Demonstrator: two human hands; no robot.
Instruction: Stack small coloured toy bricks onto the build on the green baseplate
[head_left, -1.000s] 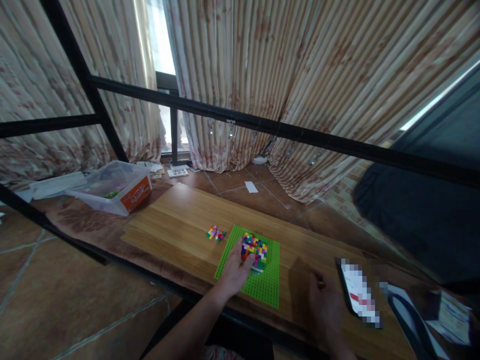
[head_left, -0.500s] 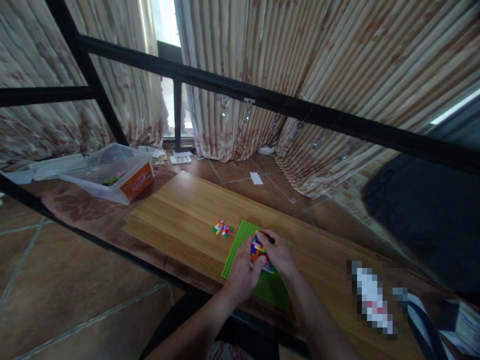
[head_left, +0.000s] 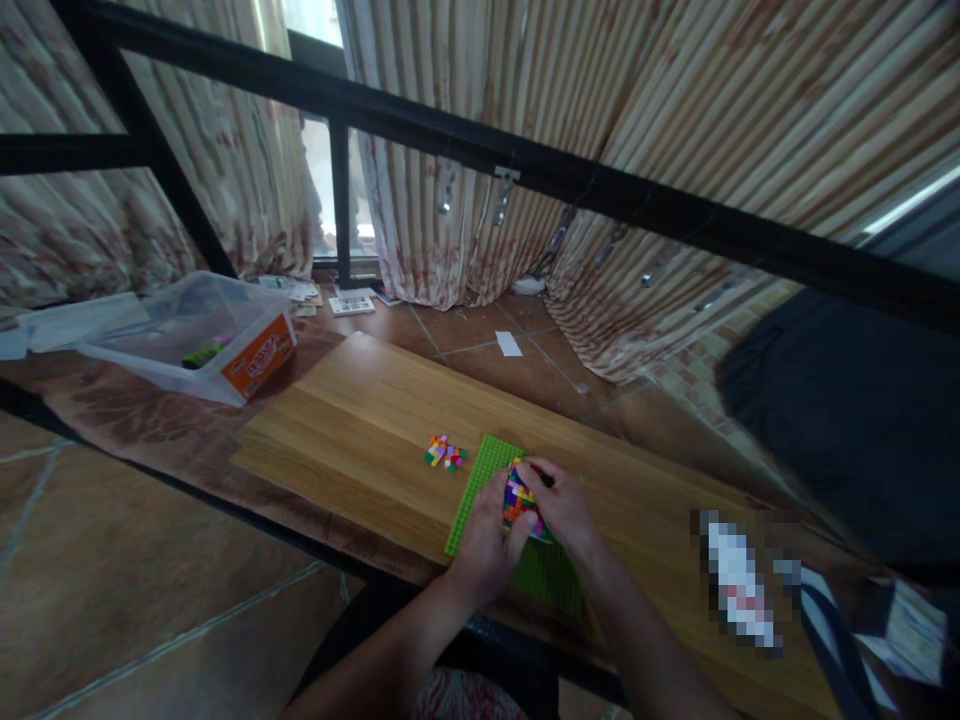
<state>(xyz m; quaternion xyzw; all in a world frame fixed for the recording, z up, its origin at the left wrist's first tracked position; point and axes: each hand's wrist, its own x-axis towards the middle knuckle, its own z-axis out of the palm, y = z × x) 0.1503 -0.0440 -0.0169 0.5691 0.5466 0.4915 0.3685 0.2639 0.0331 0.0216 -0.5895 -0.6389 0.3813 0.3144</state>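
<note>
A patch of many-coloured toy bricks [head_left: 518, 500] is built up over a green baseplate [head_left: 480, 472] on the wooden board. My left hand [head_left: 486, 530] curves along the left side of this brick build, thumb and fingers closed about its edge. From the right, my right hand [head_left: 556, 498] presses its bent fingers on the build's upper right part; whether a single brick is under the fingertips I cannot make out. To the left of the baseplate lies a small heap of loose bricks [head_left: 445, 453] in mixed colours.
On the wooden board [head_left: 352, 400], a blurred-out pale object [head_left: 739, 580] lies at the right. A clear plastic box [head_left: 202, 335] with an orange label stands at the far left, green pieces inside. A black metal rail [head_left: 420, 125] crosses in front of curtains.
The camera view has tilted slightly, shifting the surroundings. Both hands stay at the brick build, with only small finger movement.
</note>
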